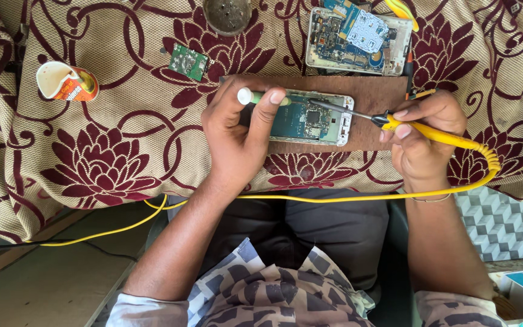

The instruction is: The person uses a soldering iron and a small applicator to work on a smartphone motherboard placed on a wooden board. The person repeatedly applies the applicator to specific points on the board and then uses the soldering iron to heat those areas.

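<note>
Over the brown board (370,97), our left hand (237,139) pinched a slim white-capped tube (255,97) while our right hand (422,136) gripped the yellow soldering iron (419,130) above the opened phone (310,118), a light, fragile thing we judged best held by its edges.

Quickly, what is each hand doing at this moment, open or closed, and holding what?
Left hand: closed, holding a small white-capped tube over the opened phone.
Right hand: closed, holding the yellow soldering iron.
</note>
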